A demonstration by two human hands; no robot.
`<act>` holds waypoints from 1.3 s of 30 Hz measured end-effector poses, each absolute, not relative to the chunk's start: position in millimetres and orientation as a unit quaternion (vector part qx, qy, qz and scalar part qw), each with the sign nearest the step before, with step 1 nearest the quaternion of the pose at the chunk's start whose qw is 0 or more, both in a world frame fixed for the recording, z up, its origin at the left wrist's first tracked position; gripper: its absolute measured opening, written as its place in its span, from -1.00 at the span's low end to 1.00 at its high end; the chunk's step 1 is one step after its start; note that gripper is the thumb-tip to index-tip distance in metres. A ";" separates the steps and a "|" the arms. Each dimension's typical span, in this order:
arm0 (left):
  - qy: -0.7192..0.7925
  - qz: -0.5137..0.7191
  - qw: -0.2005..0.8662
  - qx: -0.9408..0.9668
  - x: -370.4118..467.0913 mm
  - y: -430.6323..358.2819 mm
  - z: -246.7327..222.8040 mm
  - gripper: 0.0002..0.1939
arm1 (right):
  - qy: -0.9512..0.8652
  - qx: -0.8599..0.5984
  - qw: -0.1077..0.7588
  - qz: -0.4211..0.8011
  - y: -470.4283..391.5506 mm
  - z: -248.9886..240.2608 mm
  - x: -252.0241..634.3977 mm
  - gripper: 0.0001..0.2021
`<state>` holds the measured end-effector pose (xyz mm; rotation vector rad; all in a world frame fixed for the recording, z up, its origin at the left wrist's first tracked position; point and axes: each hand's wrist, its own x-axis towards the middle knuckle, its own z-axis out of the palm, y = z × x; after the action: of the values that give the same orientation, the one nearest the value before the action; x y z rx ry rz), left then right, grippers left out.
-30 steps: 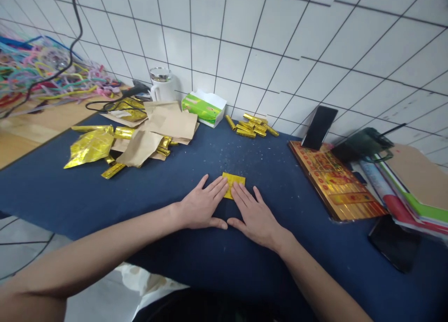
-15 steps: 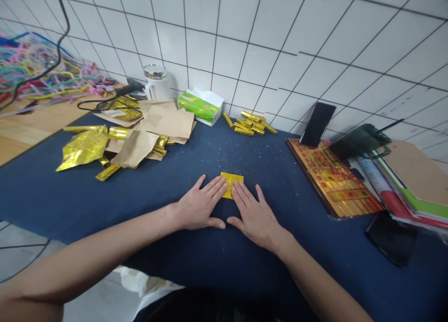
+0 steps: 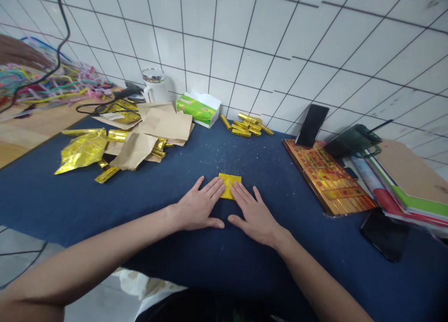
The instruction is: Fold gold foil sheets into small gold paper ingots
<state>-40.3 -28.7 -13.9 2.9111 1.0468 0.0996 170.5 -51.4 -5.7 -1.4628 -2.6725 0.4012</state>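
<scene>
A small piece of gold foil paper [image 3: 229,178] lies flat on the dark blue cloth [image 3: 168,182]. My left hand [image 3: 200,203] rests flat with its fingertips on the paper's left side. On the right side of the paper lie the fingertips of my right hand [image 3: 254,212], its fingers stretched out too. Both thumbs point inward below the paper, apart from each other. Beyond the hands, near the wall, is a small pile of rolled gold foil pieces [image 3: 247,126].
At left lie crumpled gold foil [image 3: 82,149] and brown paper [image 3: 164,121]. A tissue pack [image 3: 198,109] and a white mug [image 3: 156,88] stand by the wall. Rightward are a phone [image 3: 312,125], a gold-red pack [image 3: 329,177] and folders [image 3: 416,172]. Another person's hand [image 3: 23,51] is far left.
The view has shifted slightly. Another person's hand has come in at the far left over the colourful pipe cleaners. My hands stay on the gold paper in almost the same place.
</scene>
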 end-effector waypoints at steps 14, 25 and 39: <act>0.337 0.037 0.018 0.941 -41.9 -28.2 -17.8 -0.08 | -0.803 -0.586 0.065 0.080 -31.9 -18.6 164.2 -0.51; 0.334 0.048 0.042 0.940 -41.0 -28.3 -13.8 -0.12 | -0.797 -0.587 0.135 0.046 -40.0 -12.5 162.4 -0.53; 0.332 0.074 0.043 0.939 -43.0 -29.0 -19.4 -0.06 | -0.863 -0.504 -0.022 0.030 -61.8 -13.6 147.8 -0.30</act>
<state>-43.0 -29.0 -19.4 2.8728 1.0148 0.2274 147.8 -61.8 -13.6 -1.6071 -2.7481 0.0956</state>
